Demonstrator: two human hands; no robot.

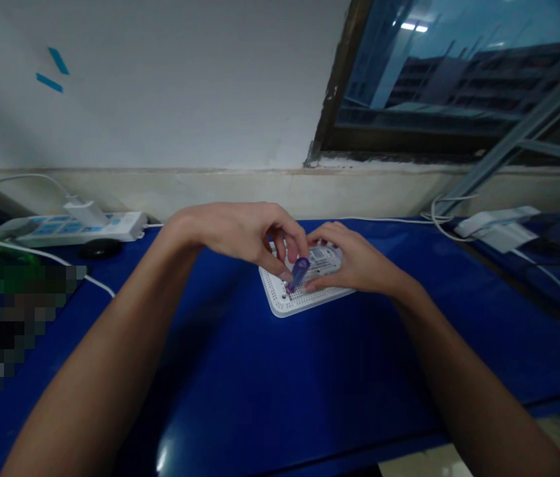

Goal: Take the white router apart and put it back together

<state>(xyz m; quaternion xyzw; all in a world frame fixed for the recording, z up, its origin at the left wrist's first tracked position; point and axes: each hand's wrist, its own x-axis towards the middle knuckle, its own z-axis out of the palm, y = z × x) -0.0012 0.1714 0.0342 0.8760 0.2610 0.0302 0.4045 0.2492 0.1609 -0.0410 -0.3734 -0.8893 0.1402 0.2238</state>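
Blue tabletop (280, 391), window (439, 79) ahead, white perforated housing (280, 298) flat, your left grip (260, 248) clenched on purple plastic piece (298, 273), right grip (344, 258) curled over housing

- A white power strip (69, 228) is sitting at ten o'clock on the blue worktop (280, 371)
- A white adapter (496, 228) is lying at two o'clock, trailing cable
- A window (459, 79) is showing at one o'clock
- Blue tape strips (52, 78) are clinging to the wall at eleven o'clock
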